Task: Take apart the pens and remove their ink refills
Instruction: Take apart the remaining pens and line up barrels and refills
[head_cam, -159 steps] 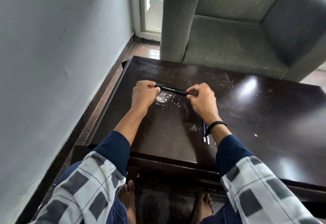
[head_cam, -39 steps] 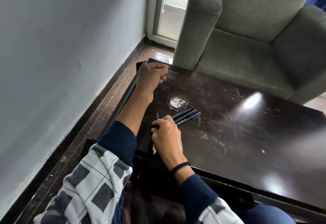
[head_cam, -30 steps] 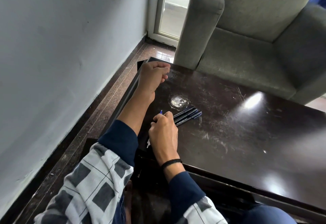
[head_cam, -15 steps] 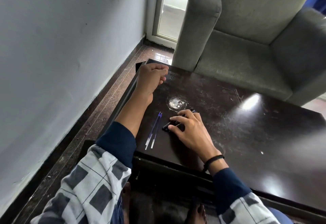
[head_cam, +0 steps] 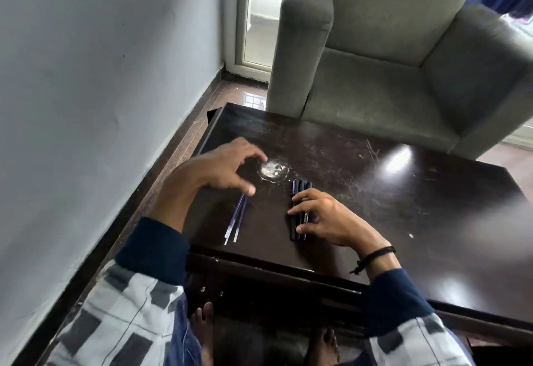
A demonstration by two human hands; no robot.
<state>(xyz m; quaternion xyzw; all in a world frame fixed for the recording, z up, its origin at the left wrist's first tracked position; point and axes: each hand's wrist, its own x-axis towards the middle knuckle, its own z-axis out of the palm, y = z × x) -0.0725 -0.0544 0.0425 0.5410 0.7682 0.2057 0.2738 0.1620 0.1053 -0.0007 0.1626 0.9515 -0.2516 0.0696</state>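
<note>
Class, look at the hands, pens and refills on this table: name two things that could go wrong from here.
1. The ink refills lie close to the table front edge; a nudge from the left hand might roll them off.
2. The right hand rests flat on the black pens, which could roll apart.

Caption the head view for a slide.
Right hand rests on black pens; two ink refills lie beside them.
</note>
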